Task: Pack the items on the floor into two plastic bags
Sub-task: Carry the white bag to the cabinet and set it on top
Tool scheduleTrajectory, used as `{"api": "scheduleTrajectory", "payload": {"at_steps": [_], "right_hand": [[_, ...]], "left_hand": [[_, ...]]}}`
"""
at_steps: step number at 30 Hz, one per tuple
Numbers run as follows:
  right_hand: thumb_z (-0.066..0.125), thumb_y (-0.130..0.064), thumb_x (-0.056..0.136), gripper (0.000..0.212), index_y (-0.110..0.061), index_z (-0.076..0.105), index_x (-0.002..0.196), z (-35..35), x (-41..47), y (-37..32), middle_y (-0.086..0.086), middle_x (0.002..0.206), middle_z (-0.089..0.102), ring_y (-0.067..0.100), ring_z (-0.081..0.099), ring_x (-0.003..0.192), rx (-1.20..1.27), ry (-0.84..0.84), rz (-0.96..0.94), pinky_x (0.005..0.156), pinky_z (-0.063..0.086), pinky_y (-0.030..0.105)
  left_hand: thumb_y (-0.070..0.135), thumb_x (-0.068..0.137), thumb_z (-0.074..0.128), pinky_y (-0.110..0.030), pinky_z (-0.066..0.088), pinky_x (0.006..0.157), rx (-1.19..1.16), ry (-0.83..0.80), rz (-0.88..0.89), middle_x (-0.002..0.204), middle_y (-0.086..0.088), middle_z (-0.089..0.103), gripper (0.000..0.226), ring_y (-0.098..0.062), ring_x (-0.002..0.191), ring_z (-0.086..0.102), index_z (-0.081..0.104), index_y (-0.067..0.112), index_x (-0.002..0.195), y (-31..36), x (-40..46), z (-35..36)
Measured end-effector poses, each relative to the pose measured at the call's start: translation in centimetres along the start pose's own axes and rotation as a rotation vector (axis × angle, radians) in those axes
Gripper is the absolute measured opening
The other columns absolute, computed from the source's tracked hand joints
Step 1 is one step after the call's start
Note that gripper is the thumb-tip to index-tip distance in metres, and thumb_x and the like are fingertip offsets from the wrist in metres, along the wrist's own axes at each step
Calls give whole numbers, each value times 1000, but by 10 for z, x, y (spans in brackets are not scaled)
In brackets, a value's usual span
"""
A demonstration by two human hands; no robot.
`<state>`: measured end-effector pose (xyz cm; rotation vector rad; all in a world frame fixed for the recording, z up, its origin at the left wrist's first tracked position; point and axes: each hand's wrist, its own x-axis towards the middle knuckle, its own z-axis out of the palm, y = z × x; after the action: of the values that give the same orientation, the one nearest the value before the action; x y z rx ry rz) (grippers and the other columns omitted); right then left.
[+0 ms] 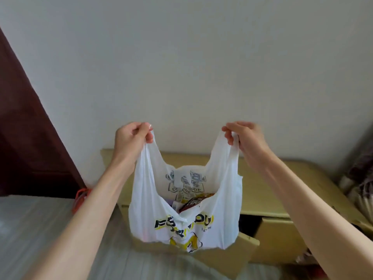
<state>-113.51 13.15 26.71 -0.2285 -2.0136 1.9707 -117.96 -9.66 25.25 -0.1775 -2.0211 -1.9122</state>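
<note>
— While both handles are held up, where does the load sit?
— White plastic bag [187,209] hangs straight below, between the hands, over a cardboard box [268,201]. Left hand [131,138] pinches one handle, right hand [245,138] the other; both grips closed on plastic. Mouth spread side to side, packets visible inside.

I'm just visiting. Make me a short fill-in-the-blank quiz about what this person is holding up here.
1. The left hand and right hand each pinch one ____ of the plastic bag.
2. The bag's plastic is mostly ____.
3. Behind the bag stands an open ____ box.

Missing words: handle; white; cardboard
</note>
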Motion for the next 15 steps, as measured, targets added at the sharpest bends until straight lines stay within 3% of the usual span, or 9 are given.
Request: {"api": "scheduleTrajectory", "payload": {"at_steps": [6,11,15], "right_hand": [[46,-4,92,27,-4,58,67,48,126,-21,-8,40,52,8,42,44,112,133,-115,45,35,17],[41,1,92,32,-3,53,62,76,213,-17,7,62,52,15,40,52,138,214,-89,50,33,22],[39,3,91,34,-4,52,60,83,270,0,9,66,53,16,40,53,106,268,-26,54,33,26]], "left_hand": [[7,91,50,-6,42,55,-4,-93,109,60,-4,54,19,4,48,51,61,3,77,-8,139,19],[10,91,51,-16,50,63,-34,-119,24,63,-2,60,22,1,49,55,61,12,72,-36,239,35],[12,91,52,-18,50,66,-5,-153,-17,65,-1,61,23,0,52,57,61,15,71,-63,296,53]]}}
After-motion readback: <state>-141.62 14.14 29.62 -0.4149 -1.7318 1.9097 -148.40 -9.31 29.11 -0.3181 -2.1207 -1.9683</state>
